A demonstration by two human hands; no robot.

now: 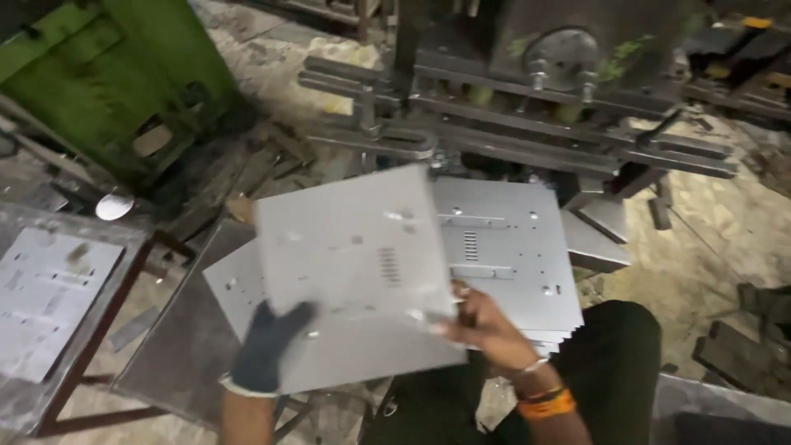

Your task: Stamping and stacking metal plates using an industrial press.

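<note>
A grey punched sheet-metal plate [350, 247] is lifted and tilted in front of me, blurred by motion. My left hand [265, 346], in a dark glove, grips its lower left edge. My bare right hand [486, 325], with orange bands on the wrist, holds its lower right corner. Under it lies another flat plate [239, 288]. To the right sits a stack of like plates [511, 247] with slots and small holes, resting near my dark-trousered knee [614, 363].
A metal press machine [527, 91] with bars and bolts stands just behind the stack. A green machine body [99, 74] is at the upper left. A low table [49, 297] at left carries more plates. Scrap strips litter the dirty floor [709, 231].
</note>
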